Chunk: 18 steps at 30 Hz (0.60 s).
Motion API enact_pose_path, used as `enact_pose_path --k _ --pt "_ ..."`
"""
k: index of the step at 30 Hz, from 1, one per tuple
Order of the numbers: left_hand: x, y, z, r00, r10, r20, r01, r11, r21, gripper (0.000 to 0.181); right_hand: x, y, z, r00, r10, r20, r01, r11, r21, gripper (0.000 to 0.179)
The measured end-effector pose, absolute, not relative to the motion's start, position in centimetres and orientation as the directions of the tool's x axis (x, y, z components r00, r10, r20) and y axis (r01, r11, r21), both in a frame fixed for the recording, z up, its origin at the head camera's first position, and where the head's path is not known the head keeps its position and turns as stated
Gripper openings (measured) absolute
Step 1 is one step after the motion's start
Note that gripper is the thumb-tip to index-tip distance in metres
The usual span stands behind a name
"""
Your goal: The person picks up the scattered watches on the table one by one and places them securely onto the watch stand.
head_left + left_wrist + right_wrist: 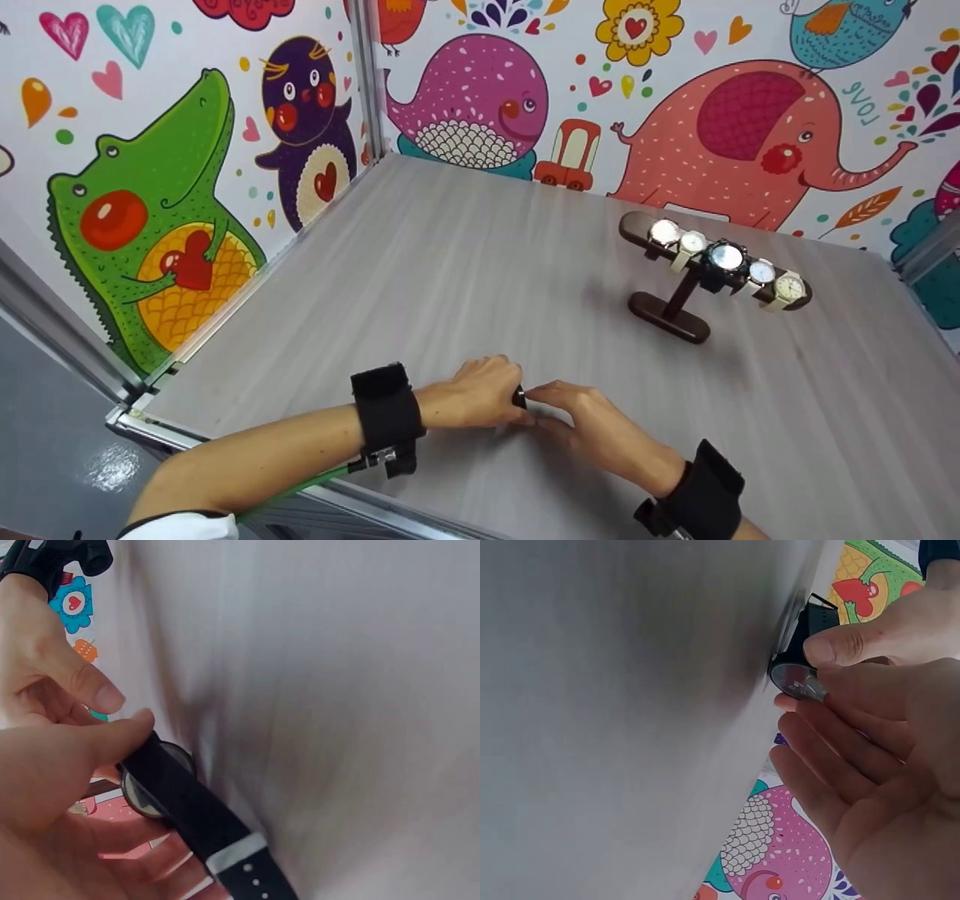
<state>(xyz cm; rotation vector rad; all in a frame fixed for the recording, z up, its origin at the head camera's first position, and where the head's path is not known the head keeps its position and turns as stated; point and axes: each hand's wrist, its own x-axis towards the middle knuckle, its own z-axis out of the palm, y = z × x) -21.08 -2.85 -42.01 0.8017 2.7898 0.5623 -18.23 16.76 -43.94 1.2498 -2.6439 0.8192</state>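
Note:
A wristwatch (184,791) with a black strap is in my left hand (476,394), low over the near part of the table. The left thumb presses on the strap, with the fingers behind it. In the left wrist view the strap hangs down with a pale loop and a row of holes. My right hand (596,424) meets the left at the watch, its thumb and index fingertip at the edge of the round dial (796,681). The other right fingers are spread fairly straight. From the head, the hands hide most of the watch.
To the right, a dark brown T-shaped watch stand (667,319) carries several watches along its bar. The grey wood-grain table (420,262) is bounded by walls with cartoon animals (480,105). A metal frame edge (360,510) runs along its near side.

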Motion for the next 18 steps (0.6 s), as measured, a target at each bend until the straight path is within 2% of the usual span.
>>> enact_pose_path --k 10,18 --pt "-22.7 -1.2 -40.9 -0.822 0.568 -0.046 0.516 0.776 0.364 0.029 -18.6 18.1 -43.0 -0.710 -0.658 0.253 -0.688 0.571 -0.447 0.037" --pt "-24.3 0.3 -39.3 -0.805 0.593 -0.004 0.551 0.749 0.369 0.030 -19.4 19.6 -41.7 -0.750 -0.602 0.276 -0.656 0.622 -0.427 0.042"
